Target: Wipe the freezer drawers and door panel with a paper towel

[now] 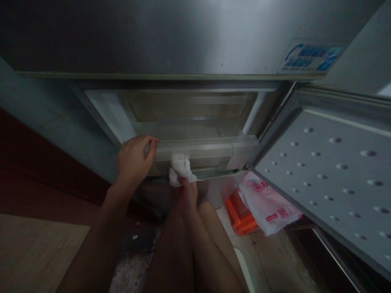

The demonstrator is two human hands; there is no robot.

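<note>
A clear plastic drawer (210,148) sits in the lower compartment of a fridge. At its left front corner, my left hand (136,158) has its fingers hooked over the top edge and the thumb in front, closed on the rim. Lower and nearer the middle, my right hand (190,194) is closed round a bunched white cloth (181,167). The cloth lies against the drawer's front face. My right fingers are partly hidden by the cloth.
An open fridge door (324,175) with a dimpled inner panel takes up the right side. Above is a closed metallic door (146,36) with a blue sticker (311,57). On the floor, a white plastic bag (269,207) rests against an orange container (241,217).
</note>
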